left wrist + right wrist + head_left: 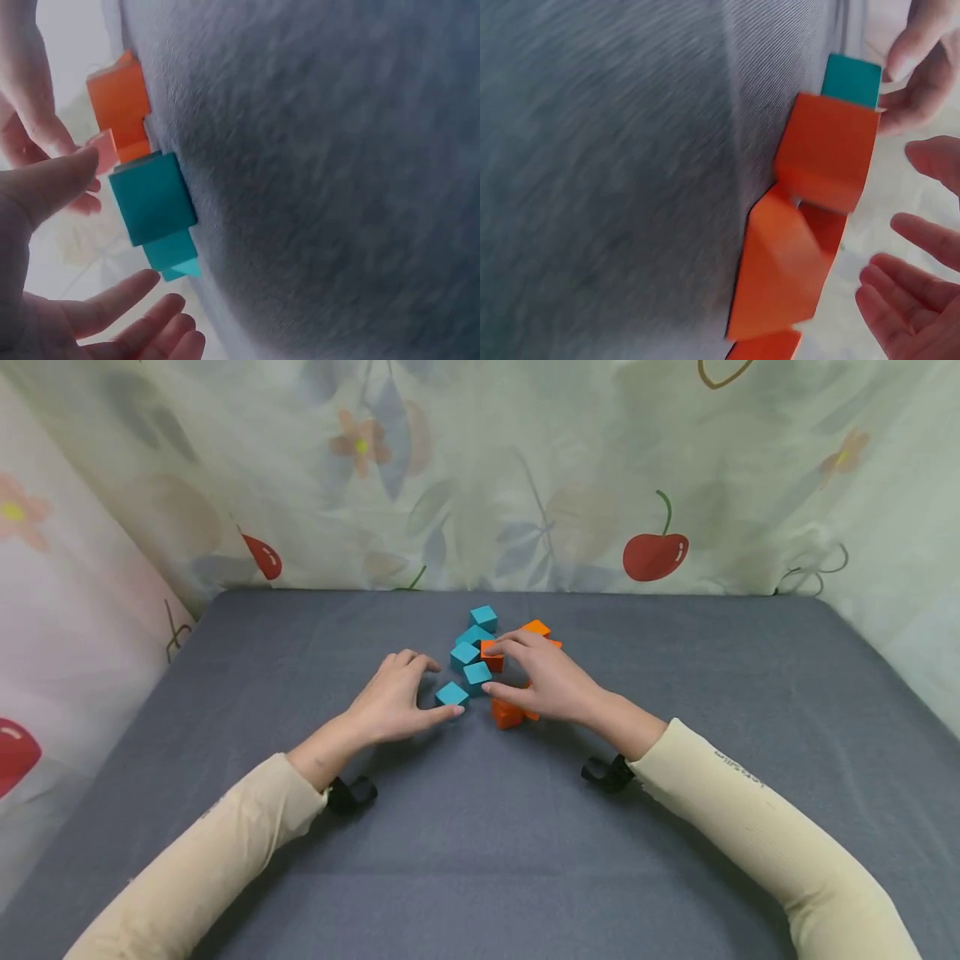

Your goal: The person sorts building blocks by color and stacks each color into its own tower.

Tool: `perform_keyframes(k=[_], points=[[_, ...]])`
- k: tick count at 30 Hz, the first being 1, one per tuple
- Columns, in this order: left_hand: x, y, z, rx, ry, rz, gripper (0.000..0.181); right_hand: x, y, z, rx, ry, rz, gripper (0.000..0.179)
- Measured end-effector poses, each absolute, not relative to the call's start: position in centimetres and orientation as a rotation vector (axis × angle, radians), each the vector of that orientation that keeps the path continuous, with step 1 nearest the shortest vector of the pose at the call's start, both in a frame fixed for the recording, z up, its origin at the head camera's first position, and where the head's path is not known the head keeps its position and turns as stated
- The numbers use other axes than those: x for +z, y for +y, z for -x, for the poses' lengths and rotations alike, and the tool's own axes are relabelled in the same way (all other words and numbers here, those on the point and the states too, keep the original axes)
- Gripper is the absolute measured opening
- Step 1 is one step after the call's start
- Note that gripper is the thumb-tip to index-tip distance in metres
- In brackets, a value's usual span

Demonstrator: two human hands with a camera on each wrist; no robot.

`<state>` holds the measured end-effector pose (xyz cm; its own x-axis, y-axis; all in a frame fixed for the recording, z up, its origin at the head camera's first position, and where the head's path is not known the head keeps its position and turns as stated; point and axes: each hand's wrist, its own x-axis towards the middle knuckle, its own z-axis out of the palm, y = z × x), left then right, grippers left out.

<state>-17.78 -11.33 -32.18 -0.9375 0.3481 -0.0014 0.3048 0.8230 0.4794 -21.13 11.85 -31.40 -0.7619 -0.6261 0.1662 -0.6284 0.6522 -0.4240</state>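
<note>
In the head view, the step in hand appears to be a reach on the grey counter (480, 827): the left hand (390, 702), wide, brackets the nearest blue cube (452, 695), while the right hand (551, 681), also spread, overhangs and partly hides the orange blocks (507, 713) before a printed curtain (487, 427). In the left wrist view, the thumb and fingers (112, 301) stand apart beside the blue blocks (154, 199); a grasp calls for narrowing them. In the right wrist view, the spread fingers appear clear of the orange blocks, whose close packing likely restricts fingertip access.
</note>
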Motion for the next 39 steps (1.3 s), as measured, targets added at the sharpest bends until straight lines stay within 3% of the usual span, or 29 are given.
perform_keyframes(k=[20, 39], points=[[-32.4, -11.3, 17.1, 0.837, 2.867, -0.460, 0.037, -31.5, 8.7, 20.8, 0.692, -2.877, -1.268, 0.034], [-32.5, -12.2, 17.0, 0.913, 2.855, -0.555, 0.030, -31.8, 7.8, 20.9, 0.696, -2.917, -1.239, 0.031]])
